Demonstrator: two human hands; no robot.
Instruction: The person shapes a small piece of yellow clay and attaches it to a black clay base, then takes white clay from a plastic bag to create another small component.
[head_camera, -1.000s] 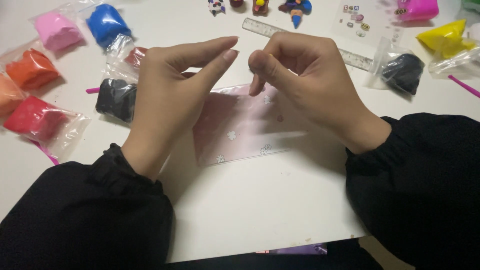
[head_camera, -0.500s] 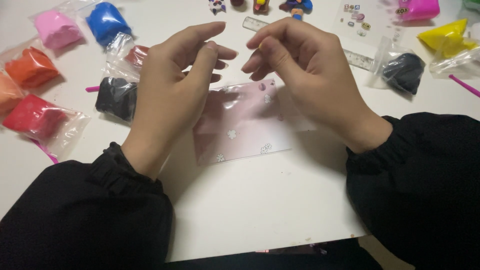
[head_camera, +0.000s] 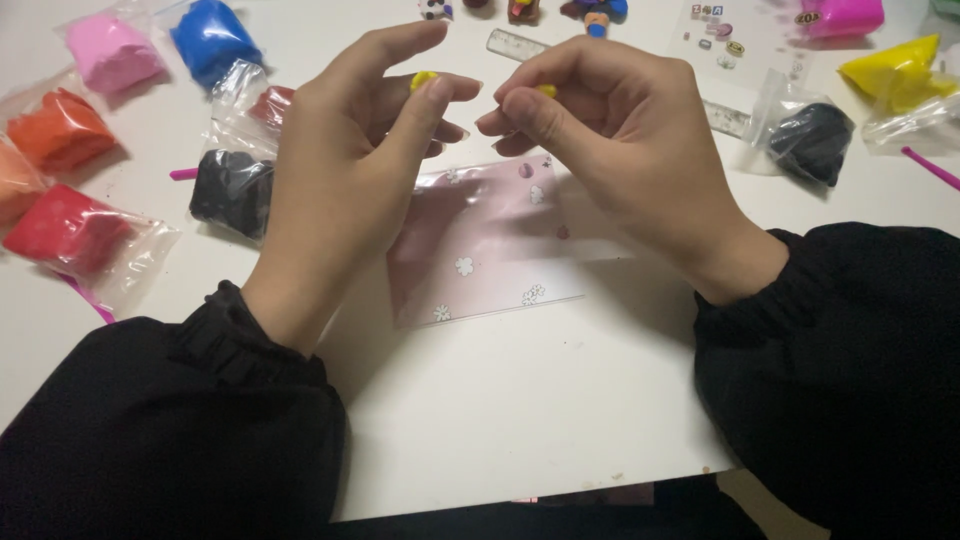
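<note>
My left hand (head_camera: 355, 150) is raised over the table and pinches a small yellow clay piece (head_camera: 422, 78) between thumb and fingertips. My right hand (head_camera: 610, 130) pinches a second tiny yellow clay bit (head_camera: 546, 91) close beside it. Both hands hover just above a pink plastic sheet with white flowers (head_camera: 480, 250) that lies flat on the white table (head_camera: 520, 400). Black sleeves cover both my forearms.
Bagged clay lumps lie around: pink (head_camera: 108, 52), blue (head_camera: 212, 40), orange (head_camera: 60, 130), red (head_camera: 65, 228) and black (head_camera: 232, 190) at left, black (head_camera: 810, 140), yellow (head_camera: 895, 72) and magenta (head_camera: 842, 15) at right. A clear ruler (head_camera: 735, 118) and small clay figures (head_camera: 590, 12) sit at the back.
Both hands have lifted slightly and drawn apart. Yellow clay now shows in each pinch; earlier the fingertips were closer together with no clay visible.
</note>
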